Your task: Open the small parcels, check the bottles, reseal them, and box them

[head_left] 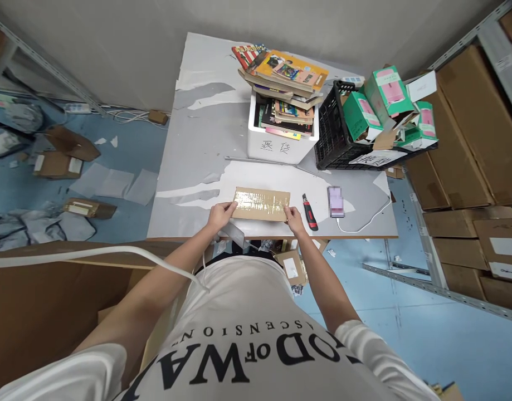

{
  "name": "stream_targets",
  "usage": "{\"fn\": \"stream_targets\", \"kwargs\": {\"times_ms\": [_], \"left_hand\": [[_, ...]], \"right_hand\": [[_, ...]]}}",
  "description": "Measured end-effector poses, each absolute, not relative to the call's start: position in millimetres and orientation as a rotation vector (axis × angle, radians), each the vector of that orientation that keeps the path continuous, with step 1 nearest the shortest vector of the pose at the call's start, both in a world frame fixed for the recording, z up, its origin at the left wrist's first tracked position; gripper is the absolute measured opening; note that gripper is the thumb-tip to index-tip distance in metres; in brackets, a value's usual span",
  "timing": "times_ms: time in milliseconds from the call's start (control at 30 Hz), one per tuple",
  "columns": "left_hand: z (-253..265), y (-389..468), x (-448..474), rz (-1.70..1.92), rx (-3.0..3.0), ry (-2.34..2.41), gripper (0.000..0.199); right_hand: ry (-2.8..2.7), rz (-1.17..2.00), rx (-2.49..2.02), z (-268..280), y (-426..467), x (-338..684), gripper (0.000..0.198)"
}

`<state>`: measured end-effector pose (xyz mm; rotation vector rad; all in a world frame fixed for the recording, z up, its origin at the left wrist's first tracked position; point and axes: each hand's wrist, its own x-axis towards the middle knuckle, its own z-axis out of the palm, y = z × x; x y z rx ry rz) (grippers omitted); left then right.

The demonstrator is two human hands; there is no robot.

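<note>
Cardboard package (262, 204): here it is, right at the front of the desk (205, 139), a flat brown oblong with shiny clear tape across its top, one long side facing the wearer.
Left hand (221, 216): on the package's left end, thumb over the top, fingers tucked largely out of sight, clamped on that edge.
Right hand (294, 218): a mirror of it, pinching the near right corner, so the two hands stand apart with the package stretched between them.
Grey plastic piece (234, 234): crumpled just below the left hand, by the desk's front edge; whether the two touch, I cannot tell.
Box cutter (310, 213): red and black, lying just right of the right hand, its red end nearest the wearer.
Phone (336, 201): farther right, screen lit, and a white cable (364, 228) curls off its near end.
White box (278, 147): straight behind the package, dark characters on its front, and what a heap of books (291, 75), piled above the rim and leaning untidily!
Black crate (333, 133): beside the white box on the right, slatted plastic, loaded with green boxes (387, 92), some with flaps open.
Thin grey strip (264, 161): lying across the desk, along the white box's foot.
</note>
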<state>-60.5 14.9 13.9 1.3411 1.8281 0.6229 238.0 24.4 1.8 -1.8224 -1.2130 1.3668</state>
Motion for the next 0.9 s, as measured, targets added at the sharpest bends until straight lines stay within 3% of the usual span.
{"fn": "stream_targets", "kwargs": {"times_ms": [200, 300, 400, 633, 900], "left_hand": [[-23.1, -1.0, -78.7, 0.789, 1.057, 1.603, 0.056], [-37.8, -10.4, -85.4, 0.714, 1.173, 1.511, 0.069], [-43.3, -14.9, -84.0, 0.642, 1.329, 1.444, 0.067], [-28.5, -10.6, -71.1, 0.592, 1.428, 1.570, 0.044], [5.9, -3.7, -63.4, 0.690, 1.410, 1.734, 0.051]], "right_hand": [[-1.100, 1.391, -1.785, -15.6, 2.7, 250.0, 0.040], [-1.244, 1.358, -1.755, -28.8, -7.1, 254.8, 0.057], [-1.300, 1.386, -1.701, -36.2, -11.0, 250.5, 0.060], [-1.267, 1.394, -1.581, -26.7, -3.9, 236.4, 0.039], [-1.357, 1.243, -1.722, 1.5, 3.3, 240.5, 0.036]]}}
